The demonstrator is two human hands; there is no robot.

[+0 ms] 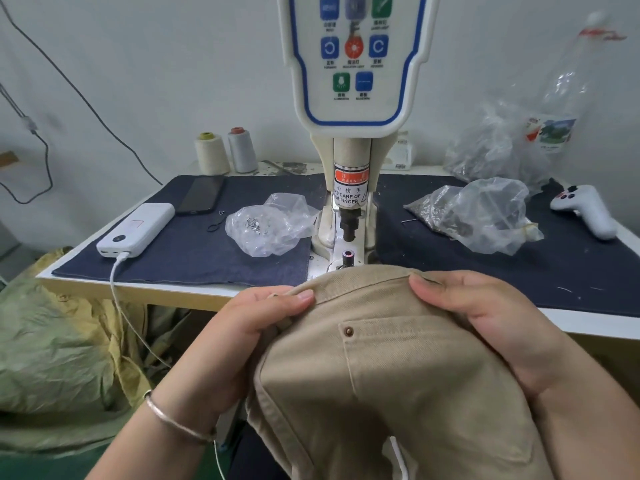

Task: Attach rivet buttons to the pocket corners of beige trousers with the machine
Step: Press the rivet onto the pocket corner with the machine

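Fingers of both hands, left hand and right hand, pinch beige trousers below the rivet machine; one rivet sits at a pocket corner.

A small garment workshop is shown: a riveting machine is mounted on a worktable covered with dark denim, thread cones are stood behind, and plastic bags of metal fittings are laid alongside.
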